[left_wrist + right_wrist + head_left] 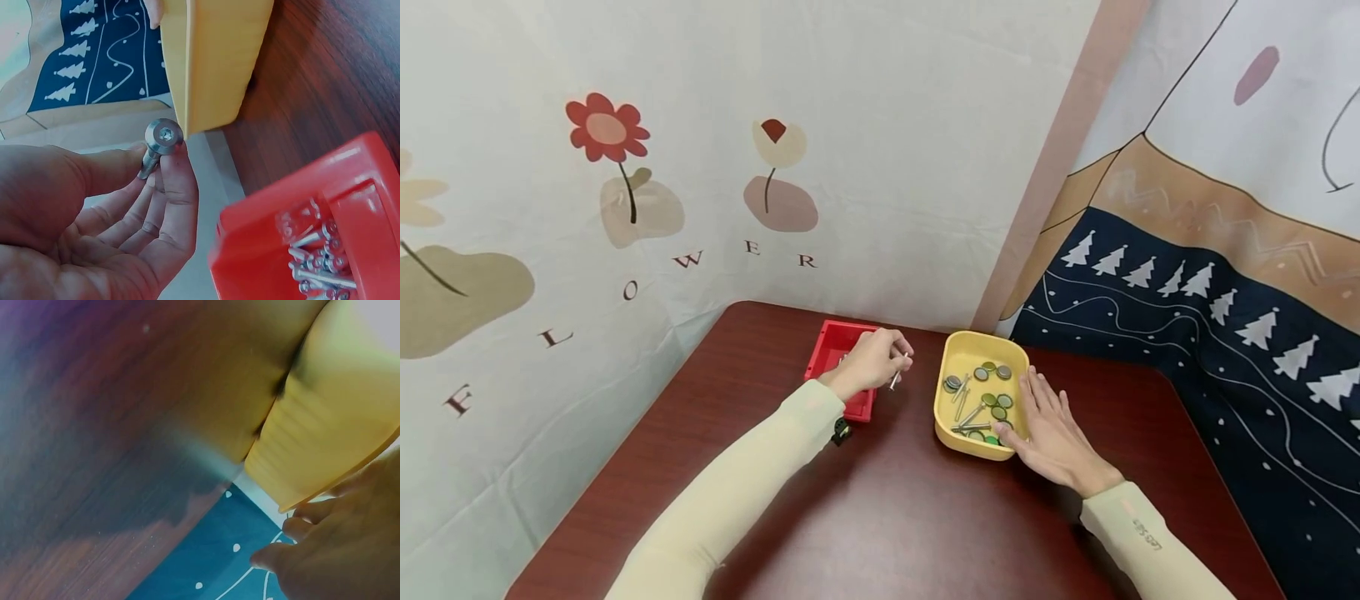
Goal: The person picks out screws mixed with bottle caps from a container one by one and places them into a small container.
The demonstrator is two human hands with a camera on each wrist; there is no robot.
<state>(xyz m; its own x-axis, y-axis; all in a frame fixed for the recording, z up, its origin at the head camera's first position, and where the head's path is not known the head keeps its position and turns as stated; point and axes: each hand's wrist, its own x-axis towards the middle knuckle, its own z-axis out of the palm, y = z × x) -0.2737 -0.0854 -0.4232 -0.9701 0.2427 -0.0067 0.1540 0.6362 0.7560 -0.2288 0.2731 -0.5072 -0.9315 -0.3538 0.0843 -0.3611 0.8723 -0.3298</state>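
My left hand (874,360) is raised over the right side of a red bin (868,408), pinching a silver bolt (164,135) between thumb and fingertips. In the left wrist view, the bolt's round, flat head with its recessed socket faces the camera. Several similar bolts (322,275) lie inside the bin. My right hand (1060,437) rests against the right side of a yellow tray (942,421), with fingers straight along its outer wall and the thumb over the rim. Inside the tray are several bottle caps (989,400), green and grey, mixed with long bolts (972,415).
Both containers stand toward the back of a dark red-brown table (880,517). A small black object (841,432) shows beside my left wrist. Behind the table hangs a printed cloth (880,183) with flowers, letters and white trees.
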